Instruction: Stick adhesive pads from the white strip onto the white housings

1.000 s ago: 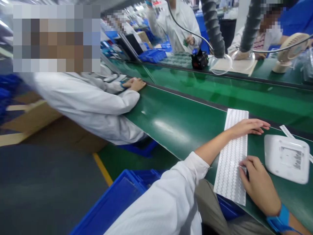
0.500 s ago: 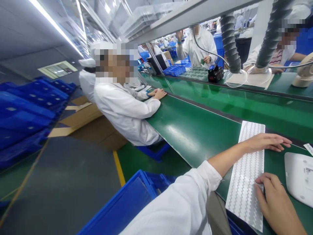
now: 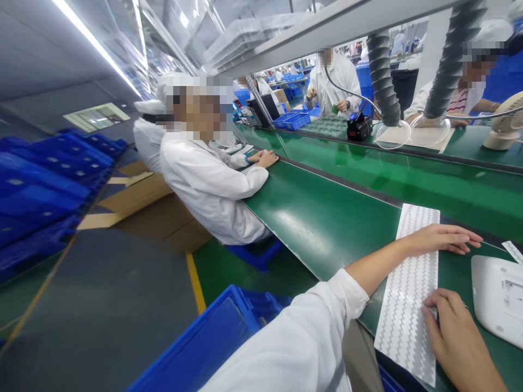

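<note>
Paper sheet (image 3: 408, 296) is overlapped by left hand (image 3: 445, 239), far, fingers narrowly parted; by right hand (image 3: 455, 326), near, fingers curled, grip unclear.

We see grey zigzag rows on the white sheet (image 3: 408, 296), a white device (image 3: 496, 296) at right, a green tabletop (image 3: 318, 218) and blue crates (image 3: 41, 182) at left.

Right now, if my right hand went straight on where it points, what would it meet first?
Probably the white patterned sheet, directly ahead of your right hand; whether they touch is hard to tell.
</note>
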The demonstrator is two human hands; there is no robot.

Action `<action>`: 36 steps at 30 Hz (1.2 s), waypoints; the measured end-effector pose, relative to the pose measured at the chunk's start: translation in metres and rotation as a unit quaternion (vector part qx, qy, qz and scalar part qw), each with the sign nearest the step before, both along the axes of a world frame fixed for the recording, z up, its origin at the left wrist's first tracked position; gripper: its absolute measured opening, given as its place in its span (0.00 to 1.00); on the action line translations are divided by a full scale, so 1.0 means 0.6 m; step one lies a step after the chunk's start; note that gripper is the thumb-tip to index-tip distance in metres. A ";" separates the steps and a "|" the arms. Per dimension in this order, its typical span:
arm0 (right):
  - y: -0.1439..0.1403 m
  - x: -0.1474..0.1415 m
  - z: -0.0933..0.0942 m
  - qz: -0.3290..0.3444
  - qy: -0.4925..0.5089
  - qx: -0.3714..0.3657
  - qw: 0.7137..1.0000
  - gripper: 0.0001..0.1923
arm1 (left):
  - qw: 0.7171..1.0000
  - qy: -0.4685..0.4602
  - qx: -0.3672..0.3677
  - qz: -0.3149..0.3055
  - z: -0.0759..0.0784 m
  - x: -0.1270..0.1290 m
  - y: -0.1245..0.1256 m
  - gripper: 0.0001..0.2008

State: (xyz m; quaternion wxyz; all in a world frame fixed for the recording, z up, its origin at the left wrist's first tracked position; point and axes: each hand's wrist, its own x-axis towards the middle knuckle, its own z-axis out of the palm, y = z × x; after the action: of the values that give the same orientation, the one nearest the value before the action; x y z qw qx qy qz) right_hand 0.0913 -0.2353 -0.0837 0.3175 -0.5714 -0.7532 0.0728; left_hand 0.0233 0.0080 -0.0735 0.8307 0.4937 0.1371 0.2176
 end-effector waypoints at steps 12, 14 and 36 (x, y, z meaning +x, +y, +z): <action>-0.001 -0.025 0.053 -0.029 0.067 -0.070 0.995 0.08 | 0.999 -0.005 0.040 0.035 0.019 -0.024 -0.007 0.29; -0.002 -0.023 0.057 -0.030 0.079 -0.080 0.993 0.09 | 0.999 -0.011 0.041 0.033 0.019 -0.028 -0.008 0.28; 0.013 -0.041 0.063 -0.051 0.001 -0.132 0.990 0.04 | 0.995 0.021 0.068 0.071 0.031 -0.043 -0.013 0.24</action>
State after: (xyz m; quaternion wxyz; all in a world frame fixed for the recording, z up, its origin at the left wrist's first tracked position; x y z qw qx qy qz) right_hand 0.0669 -0.2277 -0.0462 0.2432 -0.6458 -0.7067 0.1557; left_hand -0.0025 0.0000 -0.0547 0.7745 0.5428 0.1739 0.2745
